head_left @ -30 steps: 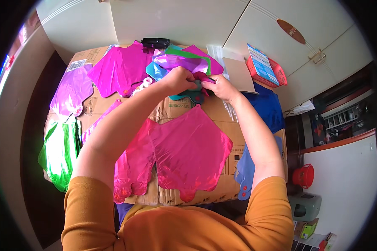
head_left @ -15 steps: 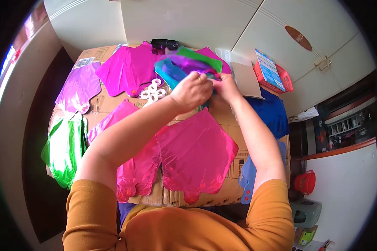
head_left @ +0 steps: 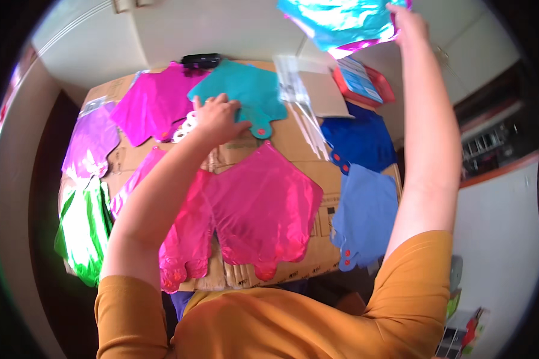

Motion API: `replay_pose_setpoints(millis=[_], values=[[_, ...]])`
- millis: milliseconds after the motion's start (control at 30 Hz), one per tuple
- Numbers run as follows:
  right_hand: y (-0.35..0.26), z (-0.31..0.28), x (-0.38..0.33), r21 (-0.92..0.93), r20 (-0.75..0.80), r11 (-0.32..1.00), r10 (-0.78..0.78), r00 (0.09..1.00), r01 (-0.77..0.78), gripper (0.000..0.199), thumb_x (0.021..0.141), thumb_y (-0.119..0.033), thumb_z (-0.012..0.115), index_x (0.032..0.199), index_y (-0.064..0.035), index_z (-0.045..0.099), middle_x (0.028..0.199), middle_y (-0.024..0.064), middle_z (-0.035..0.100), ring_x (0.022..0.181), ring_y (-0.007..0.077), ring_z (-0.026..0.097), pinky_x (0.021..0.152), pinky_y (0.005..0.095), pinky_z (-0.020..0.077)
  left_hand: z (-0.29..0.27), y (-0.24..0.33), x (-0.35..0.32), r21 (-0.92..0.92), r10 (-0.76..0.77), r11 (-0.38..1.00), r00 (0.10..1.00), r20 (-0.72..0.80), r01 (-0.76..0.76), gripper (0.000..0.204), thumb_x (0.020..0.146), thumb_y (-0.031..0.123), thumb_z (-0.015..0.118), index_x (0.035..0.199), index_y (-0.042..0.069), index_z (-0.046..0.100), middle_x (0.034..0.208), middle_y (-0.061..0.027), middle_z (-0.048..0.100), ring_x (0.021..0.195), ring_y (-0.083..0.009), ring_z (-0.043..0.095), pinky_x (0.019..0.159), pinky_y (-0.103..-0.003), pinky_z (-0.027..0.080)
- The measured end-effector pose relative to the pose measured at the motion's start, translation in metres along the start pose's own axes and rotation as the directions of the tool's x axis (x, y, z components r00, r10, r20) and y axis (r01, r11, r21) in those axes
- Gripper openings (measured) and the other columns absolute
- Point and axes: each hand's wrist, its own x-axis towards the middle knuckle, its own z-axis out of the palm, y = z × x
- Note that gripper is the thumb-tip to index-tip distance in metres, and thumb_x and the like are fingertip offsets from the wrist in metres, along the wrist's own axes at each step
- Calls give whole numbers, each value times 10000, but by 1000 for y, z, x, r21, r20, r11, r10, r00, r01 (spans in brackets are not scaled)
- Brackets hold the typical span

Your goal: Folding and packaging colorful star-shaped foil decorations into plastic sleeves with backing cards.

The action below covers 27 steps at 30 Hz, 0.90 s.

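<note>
Your right hand (head_left: 410, 25) now grips foil bundle (head_left: 344, 21), raised away; teal piece (head_left: 239, 84) shows uncovered, left hand (head_left: 218, 118) open at its edge.

"How's the light on your feed?"

"Bright, apparently from the left: I see the green foil (head_left: 84, 230) burnt almost white, and the turquoise foil (head_left: 344, 24) up top throws hard glints."

"Shadows?"

"I get deep gloom left of the tabletop (head_left: 296, 146) and a dim recess (head_left: 494, 140) at right."

"Sharpness?"

"Soft; I find slight blur across the cabinets (head_left: 221, 30), and everything bends toward a black fisheye border."
</note>
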Motion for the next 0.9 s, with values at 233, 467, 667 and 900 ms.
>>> replay_pose_setpoints(millis=[233,467,667,900], values=[[-116,-118,-195,-950,128,178,-530,838,258,442,832,-450,653,1030,-56,691,880,177,694,861,317,673,772,384,499,-27,39,7,-151,524,782,768,-368,-605,193,802,211,662,943,82,692,933,-97,616,927,-293,599,948,-446,438],[57,-109,-318,-675,341,562,-338,877,478,171,799,-64,672,969,-49,676,834,184,664,745,334,664,647,386,502,44,150,34,-62,903,397,402,-153,-916,275,768,107,626,1035,43,645,1105,-112,602,1008,-287,610,845,-388,525],[137,-118,-328,-642,274,742,-17,962,196,219,813,-99,658,1024,-41,682,784,161,681,690,222,657,645,340,497,60,162,50,-243,888,434,457,-46,-868,147,755,102,619,868,43,694,863,-124,644,814,-282,662,705,-391,538],[135,-109,-321,-656,296,745,107,949,120,206,781,-155,647,945,-42,699,782,189,673,742,335,666,670,400,502,34,174,69,-672,606,674,749,268,-305,152,824,117,684,935,24,727,845,-107,718,751,-185,675,689,-318,528]])
